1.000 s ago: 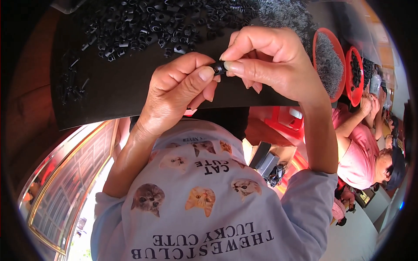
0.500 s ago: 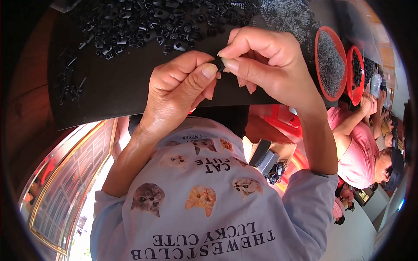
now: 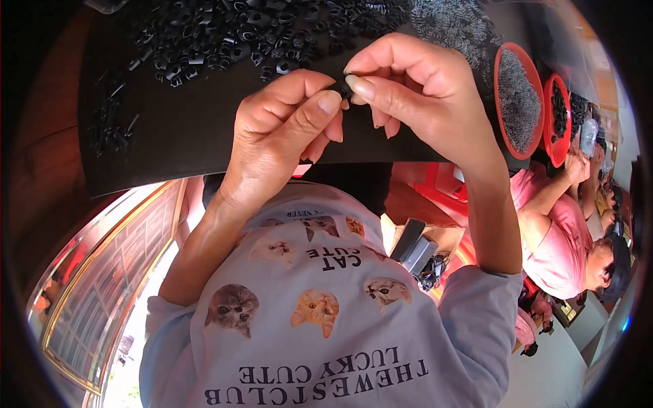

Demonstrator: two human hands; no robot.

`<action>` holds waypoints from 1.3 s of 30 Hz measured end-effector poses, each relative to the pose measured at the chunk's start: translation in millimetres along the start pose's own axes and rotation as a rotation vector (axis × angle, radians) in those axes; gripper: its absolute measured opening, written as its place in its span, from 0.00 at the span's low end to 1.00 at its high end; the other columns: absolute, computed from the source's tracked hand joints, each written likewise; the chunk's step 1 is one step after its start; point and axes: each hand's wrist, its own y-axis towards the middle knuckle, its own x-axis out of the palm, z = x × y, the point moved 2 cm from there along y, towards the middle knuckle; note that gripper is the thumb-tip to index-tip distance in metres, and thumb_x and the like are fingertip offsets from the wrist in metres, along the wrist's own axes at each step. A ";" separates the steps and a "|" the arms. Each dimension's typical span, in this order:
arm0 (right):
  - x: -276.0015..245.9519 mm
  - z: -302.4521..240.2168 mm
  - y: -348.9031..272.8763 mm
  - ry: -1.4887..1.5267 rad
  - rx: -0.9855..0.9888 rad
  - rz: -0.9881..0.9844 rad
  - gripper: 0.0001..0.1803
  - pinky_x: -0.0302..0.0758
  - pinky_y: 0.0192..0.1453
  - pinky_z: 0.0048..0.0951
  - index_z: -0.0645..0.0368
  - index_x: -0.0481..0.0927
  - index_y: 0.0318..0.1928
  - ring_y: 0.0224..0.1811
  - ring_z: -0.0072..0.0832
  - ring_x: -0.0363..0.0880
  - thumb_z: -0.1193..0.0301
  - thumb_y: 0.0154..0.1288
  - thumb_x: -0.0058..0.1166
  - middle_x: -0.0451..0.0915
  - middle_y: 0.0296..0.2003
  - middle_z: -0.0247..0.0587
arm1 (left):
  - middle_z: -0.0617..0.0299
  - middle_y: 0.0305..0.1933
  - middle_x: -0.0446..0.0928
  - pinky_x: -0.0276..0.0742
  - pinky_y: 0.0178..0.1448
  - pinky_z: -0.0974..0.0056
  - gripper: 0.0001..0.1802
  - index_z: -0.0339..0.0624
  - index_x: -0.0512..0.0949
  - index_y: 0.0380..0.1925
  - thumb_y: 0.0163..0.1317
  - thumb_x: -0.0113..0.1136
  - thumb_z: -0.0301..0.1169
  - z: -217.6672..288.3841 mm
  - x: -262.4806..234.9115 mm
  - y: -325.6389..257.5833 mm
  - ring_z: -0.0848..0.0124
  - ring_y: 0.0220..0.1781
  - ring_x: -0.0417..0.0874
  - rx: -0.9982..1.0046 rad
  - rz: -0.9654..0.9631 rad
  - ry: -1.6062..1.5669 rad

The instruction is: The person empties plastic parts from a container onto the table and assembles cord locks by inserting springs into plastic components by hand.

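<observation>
1. The left hand (image 3: 282, 126) pinches a small black part (image 3: 340, 89) between thumb and forefinger, lifted above the near side of the black table (image 3: 183, 129)
2. The right hand (image 3: 422, 95) meets it from the other side, thumb and forefinger closed on its right end, the other fingers curled loosely; whether they also hold a second, smaller piece is hidden
3. For work this fine, the left grip probably does best as a steady clamp, gripping low so that the end stays clear for the right fingertips
4. Lining both pinches up along one axis should help; a skewed push could make so small a part twist or slip out
5. Gentle, even pressure seems wiser than a hard squeeze, with both wrists kept level and close together
6. The part looks like hard plastic, dark and slightly glossy; its exact shape is mostly covered by fingers
7. Beyond the hands, a heap of black pieces (image 3: 224, 41) shows short, hollow, rounded bodies with smooth sheen
8. To its right, a pile of springs (image 3: 452, 24) makes a grey, wiry tangle, and more fill a red basin (image 3: 522, 156)
9. Thin dark rods (image 3: 112, 132) lie scattered at the left, slim and straight
</observation>
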 end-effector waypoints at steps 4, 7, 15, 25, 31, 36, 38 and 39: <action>2.8 -4.2 2.6 -0.089 0.018 0.016 0.08 0.72 0.24 0.23 0.64 0.78 0.32 0.21 0.20 0.76 0.71 0.65 0.58 0.79 0.24 0.35 | 0.66 0.25 0.77 0.65 0.22 0.77 0.08 0.36 0.78 0.38 0.71 0.54 0.30 -0.1 -1.1 0.8 0.83 0.20 0.70 0.005 0.017 -0.020; 8.3 -2.4 -0.8 -0.580 -0.494 0.100 0.15 0.75 0.27 0.33 0.63 0.78 0.32 0.25 0.40 0.77 0.63 0.57 0.65 0.75 0.22 0.42 | 0.64 0.26 0.77 0.70 0.24 0.75 0.08 0.35 0.79 0.37 0.70 0.54 0.29 1.6 -1.2 2.0 0.81 0.21 0.73 -0.001 0.033 -0.069; 17.8 7.2 -0.8 -0.724 -0.678 0.226 0.23 0.76 0.28 0.32 0.63 0.76 0.38 0.26 0.35 0.78 0.62 0.47 0.70 0.75 0.28 0.39 | 0.55 0.30 0.81 0.80 0.35 0.67 0.10 0.31 0.80 0.41 0.70 0.53 0.28 3.7 -3.5 1.0 0.68 0.28 0.83 -0.080 0.006 -0.208; 13.3 -0.8 0.1 -0.878 -0.840 0.256 0.20 0.73 0.20 0.27 0.63 0.74 0.36 0.22 0.29 0.75 0.67 0.47 0.70 0.71 0.25 0.38 | 0.53 0.39 0.81 0.80 0.46 0.64 0.20 0.28 0.77 0.47 0.74 0.48 0.38 -1.1 -4.3 -2.0 0.66 0.40 0.84 -0.033 0.003 -0.212; 12.9 -2.5 -0.1 -0.894 -0.836 0.245 0.21 0.73 0.21 0.27 0.64 0.74 0.39 0.22 0.29 0.76 0.68 0.48 0.69 0.71 0.26 0.38 | 0.56 0.35 0.80 0.79 0.44 0.65 0.22 0.28 0.77 0.47 0.75 0.46 0.40 -0.5 -2.2 -1.8 0.70 0.37 0.82 0.006 0.040 -0.161; 21.6 2.0 0.1 -0.988 -0.854 0.193 0.26 0.75 0.23 0.26 0.65 0.75 0.46 0.24 0.28 0.77 0.65 0.49 0.69 0.72 0.30 0.38 | 0.59 0.32 0.80 0.77 0.41 0.70 0.18 0.30 0.78 0.38 0.74 0.48 0.36 -2.7 -4.4 -0.8 0.75 0.33 0.79 0.066 -0.071 -0.060; 21.7 -0.5 -1.2 -0.998 -0.796 0.171 0.29 0.75 0.23 0.26 0.66 0.74 0.48 0.26 0.28 0.78 0.64 0.48 0.69 0.73 0.32 0.38 | 0.60 0.30 0.80 0.76 0.41 0.71 0.16 0.31 0.78 0.34 0.74 0.49 0.34 -0.6 -2.3 -2.1 0.77 0.33 0.78 0.048 -0.051 -0.074; 19.8 -5.1 -2.0 -0.992 -0.723 0.175 0.28 0.75 0.24 0.26 0.64 0.75 0.46 0.26 0.28 0.78 0.62 0.47 0.69 0.73 0.32 0.37 | 0.60 0.30 0.80 0.76 0.41 0.71 0.16 0.31 0.78 0.34 0.74 0.49 0.34 -0.7 -2.1 -2.3 0.77 0.32 0.78 0.034 -0.052 -0.080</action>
